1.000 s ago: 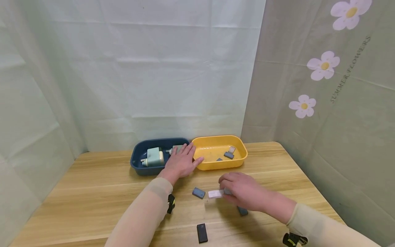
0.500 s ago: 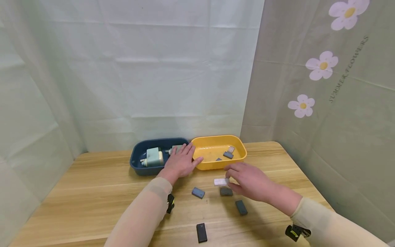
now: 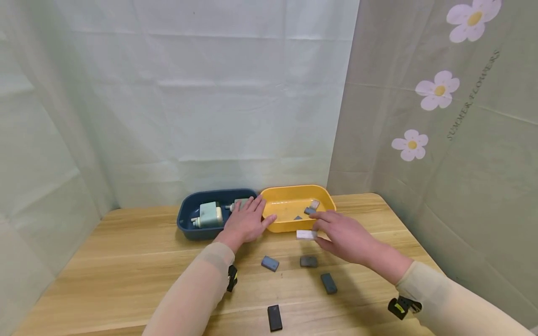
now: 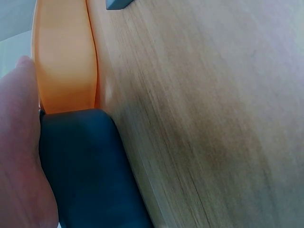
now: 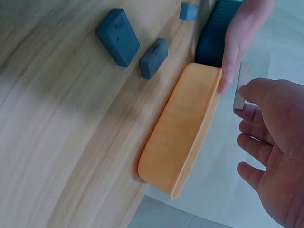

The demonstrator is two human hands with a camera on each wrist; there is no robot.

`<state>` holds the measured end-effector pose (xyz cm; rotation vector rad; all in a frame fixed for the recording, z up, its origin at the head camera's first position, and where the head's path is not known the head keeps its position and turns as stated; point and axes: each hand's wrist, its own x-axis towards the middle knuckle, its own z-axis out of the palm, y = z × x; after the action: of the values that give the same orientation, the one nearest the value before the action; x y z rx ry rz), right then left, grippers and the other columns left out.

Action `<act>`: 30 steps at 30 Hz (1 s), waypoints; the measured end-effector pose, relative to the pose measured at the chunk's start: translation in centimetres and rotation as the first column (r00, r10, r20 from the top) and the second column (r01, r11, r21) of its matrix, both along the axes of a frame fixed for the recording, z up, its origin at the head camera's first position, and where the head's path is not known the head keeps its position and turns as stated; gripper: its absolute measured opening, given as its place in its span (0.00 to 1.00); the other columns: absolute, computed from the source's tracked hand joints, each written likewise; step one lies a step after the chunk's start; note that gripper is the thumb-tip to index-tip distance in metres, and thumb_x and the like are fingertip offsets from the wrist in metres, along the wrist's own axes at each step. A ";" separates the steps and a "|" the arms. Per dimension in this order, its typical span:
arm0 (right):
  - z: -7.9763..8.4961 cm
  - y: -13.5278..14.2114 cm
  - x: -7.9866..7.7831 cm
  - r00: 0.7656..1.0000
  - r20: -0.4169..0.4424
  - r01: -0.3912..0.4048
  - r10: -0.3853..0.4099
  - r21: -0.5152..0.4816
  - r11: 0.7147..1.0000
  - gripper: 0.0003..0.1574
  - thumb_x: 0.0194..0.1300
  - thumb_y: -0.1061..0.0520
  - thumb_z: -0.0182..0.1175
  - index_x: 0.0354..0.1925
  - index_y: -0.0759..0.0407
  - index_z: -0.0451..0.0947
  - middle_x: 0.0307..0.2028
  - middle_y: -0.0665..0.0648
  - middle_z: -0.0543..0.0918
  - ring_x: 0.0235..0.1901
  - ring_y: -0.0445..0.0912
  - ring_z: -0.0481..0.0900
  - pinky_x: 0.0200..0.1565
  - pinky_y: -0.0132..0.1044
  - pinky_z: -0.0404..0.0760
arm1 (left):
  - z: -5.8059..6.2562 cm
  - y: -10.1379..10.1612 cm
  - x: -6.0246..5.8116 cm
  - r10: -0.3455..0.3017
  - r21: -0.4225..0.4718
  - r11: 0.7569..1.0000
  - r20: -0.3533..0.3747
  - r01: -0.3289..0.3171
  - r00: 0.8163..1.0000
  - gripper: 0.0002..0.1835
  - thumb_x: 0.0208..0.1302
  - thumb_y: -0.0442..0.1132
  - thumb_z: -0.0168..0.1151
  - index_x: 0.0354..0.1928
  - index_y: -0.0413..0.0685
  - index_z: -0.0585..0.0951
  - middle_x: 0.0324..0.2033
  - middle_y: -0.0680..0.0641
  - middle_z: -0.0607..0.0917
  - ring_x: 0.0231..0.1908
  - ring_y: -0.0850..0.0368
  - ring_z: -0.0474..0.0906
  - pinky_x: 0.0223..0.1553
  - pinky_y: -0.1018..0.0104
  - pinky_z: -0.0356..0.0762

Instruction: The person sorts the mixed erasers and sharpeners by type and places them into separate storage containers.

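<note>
My right hand (image 3: 346,235) pinches a white eraser (image 3: 306,234) between thumb and fingertips. It hovers just in front of the yellow bin (image 3: 277,227); the right wrist view shows the eraser's edge clear of the bin. Inside that bin lie a blue-grey eraser (image 3: 310,211), a whitish eraser (image 3: 315,204) and a small dark corner of another piece. My left hand (image 3: 245,221) rests, fingers spread, over the touching rims of the yellow bin and the dark blue bin (image 3: 191,233). A light-blue boxy item with a nozzle-like end (image 3: 210,214) lies in the blue bin; a similar one is partly covered by my left fingers.
On the wooden table (image 3: 105,270) are a blue eraser (image 3: 270,263), a dark grey eraser (image 3: 308,261), a dark blue-grey eraser (image 3: 329,283) and a black block (image 3: 275,318). A pale curtain (image 3: 231,116) hangs right behind the bins.
My right hand has lifted the white eraser off the table area beside the dark grey eraser and carried it forward toward the yellow bin. The left hand has stayed put.
</note>
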<state>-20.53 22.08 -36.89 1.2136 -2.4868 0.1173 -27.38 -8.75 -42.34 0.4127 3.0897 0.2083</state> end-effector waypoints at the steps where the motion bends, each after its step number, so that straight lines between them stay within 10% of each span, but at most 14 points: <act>1: 0.0 0.0 -0.1 1.000 -0.005 0.006 -0.006 -0.004 1.000 0.13 0.68 0.55 0.80 0.45 0.56 0.85 0.62 0.59 0.86 0.55 0.54 0.88 0.52 0.48 0.90 | -0.1 0.0 0.0 0.000 0.002 1.000 0.000 0.000 1.000 0.49 0.83 0.76 0.33 0.90 0.49 0.55 0.89 0.47 0.50 0.87 0.42 0.45 0.85 0.38 0.36; 30: 1.0 -0.9 -4.8 0.985 0.043 0.166 -0.165 -0.047 0.985 0.11 0.74 0.54 0.74 0.46 0.60 0.86 0.66 0.65 0.85 0.55 0.61 0.88 0.51 0.54 0.89 | -0.2 -0.2 -0.2 -0.005 0.013 1.000 -0.013 0.005 1.000 0.48 0.84 0.74 0.34 0.90 0.48 0.56 0.89 0.47 0.52 0.87 0.42 0.46 0.85 0.37 0.37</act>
<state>-25.34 21.15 -35.86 0.9888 -2.5901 0.1598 -27.60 -8.90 -42.55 0.4243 3.1015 0.2267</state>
